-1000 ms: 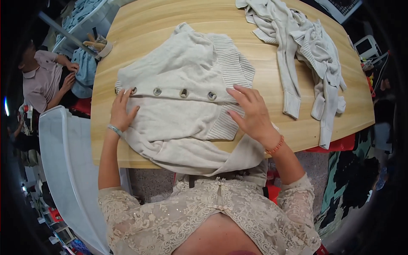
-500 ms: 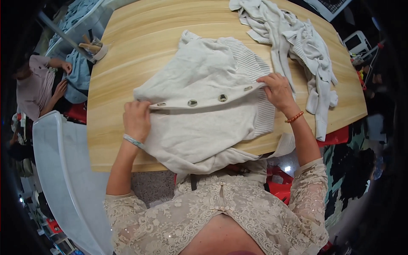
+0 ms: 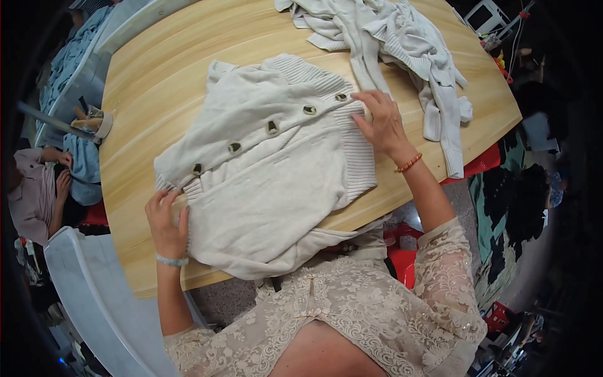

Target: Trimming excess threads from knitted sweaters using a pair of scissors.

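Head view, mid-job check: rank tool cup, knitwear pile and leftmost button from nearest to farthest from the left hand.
1. Leftmost button: just up and right of the left hand.
2. Tool cup: up and left, by the table's left edge.
3. Knitwear pile: farthest, up and right, beyond the cardigan.

Cardigan (image 3: 270,188) on table (image 3: 157,94), garment pile (image 3: 411,50) behind right, bin (image 3: 103,276) left.
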### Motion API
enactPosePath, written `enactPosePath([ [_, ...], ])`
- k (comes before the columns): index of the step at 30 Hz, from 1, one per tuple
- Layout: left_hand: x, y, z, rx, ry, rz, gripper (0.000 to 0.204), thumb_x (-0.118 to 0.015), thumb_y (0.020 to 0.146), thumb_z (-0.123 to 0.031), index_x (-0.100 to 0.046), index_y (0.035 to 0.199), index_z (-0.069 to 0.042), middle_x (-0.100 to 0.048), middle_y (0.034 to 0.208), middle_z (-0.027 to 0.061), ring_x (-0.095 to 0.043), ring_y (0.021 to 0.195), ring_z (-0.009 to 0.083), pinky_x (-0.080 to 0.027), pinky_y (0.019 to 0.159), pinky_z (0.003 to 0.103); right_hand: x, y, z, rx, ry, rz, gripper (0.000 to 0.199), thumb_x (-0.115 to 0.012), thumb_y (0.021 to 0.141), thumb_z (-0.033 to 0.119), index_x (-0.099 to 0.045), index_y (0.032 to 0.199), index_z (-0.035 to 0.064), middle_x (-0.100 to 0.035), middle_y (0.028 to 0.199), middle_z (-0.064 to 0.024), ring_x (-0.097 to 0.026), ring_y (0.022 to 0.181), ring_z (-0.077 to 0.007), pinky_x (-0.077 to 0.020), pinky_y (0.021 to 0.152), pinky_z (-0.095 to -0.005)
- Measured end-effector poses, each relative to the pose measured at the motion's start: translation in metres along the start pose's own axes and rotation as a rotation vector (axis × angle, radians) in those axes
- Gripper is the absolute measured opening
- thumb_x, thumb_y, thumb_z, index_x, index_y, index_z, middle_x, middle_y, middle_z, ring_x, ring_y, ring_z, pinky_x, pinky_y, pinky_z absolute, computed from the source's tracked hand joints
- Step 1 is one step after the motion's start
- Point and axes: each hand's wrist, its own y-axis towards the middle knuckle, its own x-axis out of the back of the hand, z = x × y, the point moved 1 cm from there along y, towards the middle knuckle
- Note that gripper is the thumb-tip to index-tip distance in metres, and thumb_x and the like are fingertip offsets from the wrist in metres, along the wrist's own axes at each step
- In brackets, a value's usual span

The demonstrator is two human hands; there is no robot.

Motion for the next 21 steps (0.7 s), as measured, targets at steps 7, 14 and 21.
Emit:
enactPosePath([
  [7,0.003,-0.021,0.028,0.512,-0.516,0.432,0.035,-0.070,0.079,-0.003,-0.060,0.113,0.000,-0.060,0.091,0.0039,-0.054,0.078,0.0124,-0.047,0.072,0.027,0.006,-0.028,0.001,-0.020,0.062,0.208,0.036,-0.076,0.075,0.026,-0.065,0.107,0.0168,-0.064,0.099,-0.0062,-0.056,0.101,-0.0275,-0.0376,0.091,-0.0397],
  [14,0.013,-0.007,0.039,0.428,-0.670,0.292,0.018,-0.069,0.078,-0.008,-0.057,0.089,-0.003,-0.053,0.078,-0.0007,-0.048,0.070,0.0095,-0.042,0.064,0.025,0.034,-0.016,-0.012,-0.052,0.400,0.142,0.021,-0.074,0.079,0.021,-0.069,0.092,0.0051,-0.065,0.085,-0.0134,-0.062,0.080,-0.0325,-0.0494,0.073,-0.0409],
  [21,-0.040,-0.004,0.081,0.343,-0.830,0.158,0.022,-0.065,0.080,0.006,-0.057,0.098,-0.002,-0.058,0.089,0.0001,-0.054,0.079,0.0079,-0.046,0.074,0.022,0.030,0.021,0.021,-0.145,-0.237,-0.018,0.025,-0.066,0.082,0.029,-0.067,0.098,0.0104,-0.060,0.102,-0.0113,-0.058,0.102,-0.0310,-0.0472,0.084,-0.0438],
])
